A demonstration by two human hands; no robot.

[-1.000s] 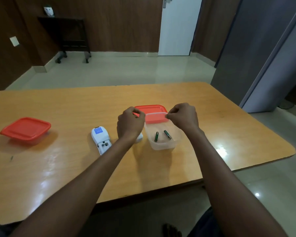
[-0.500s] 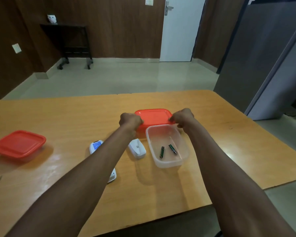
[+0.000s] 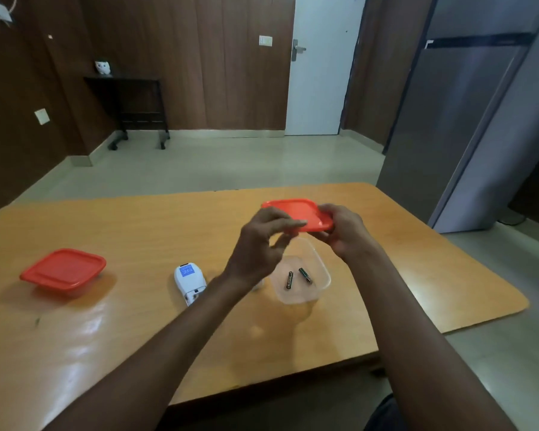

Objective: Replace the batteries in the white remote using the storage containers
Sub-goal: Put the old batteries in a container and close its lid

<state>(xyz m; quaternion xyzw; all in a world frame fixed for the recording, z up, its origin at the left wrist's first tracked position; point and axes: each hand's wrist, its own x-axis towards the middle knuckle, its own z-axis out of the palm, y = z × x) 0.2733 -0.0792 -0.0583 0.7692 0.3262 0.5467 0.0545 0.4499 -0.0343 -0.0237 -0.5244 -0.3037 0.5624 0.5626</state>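
Observation:
A clear plastic container (image 3: 319,265) stands open on the table with two dark batteries (image 3: 289,279) lying in it. Above its far side a red lid (image 3: 296,209) is held in the air, tilted. My right hand (image 3: 344,231) grips the lid's right edge. My left hand (image 3: 259,247) touches its near left edge with thumb and fingertips, the other fingers loose. The white remote (image 3: 190,283) lies left of my left wrist with its battery bay open. A small white piece shows behind that wrist, mostly hidden.
A second container with a red lid (image 3: 63,270) on it sits at the table's left. The wooden table (image 3: 417,275) has its near edge below my forearms and its right edge close to a grey cabinet (image 3: 448,119).
The red lid has come up off the table behind the clear container and now hangs over it in both hands. The camera has tilted upward.

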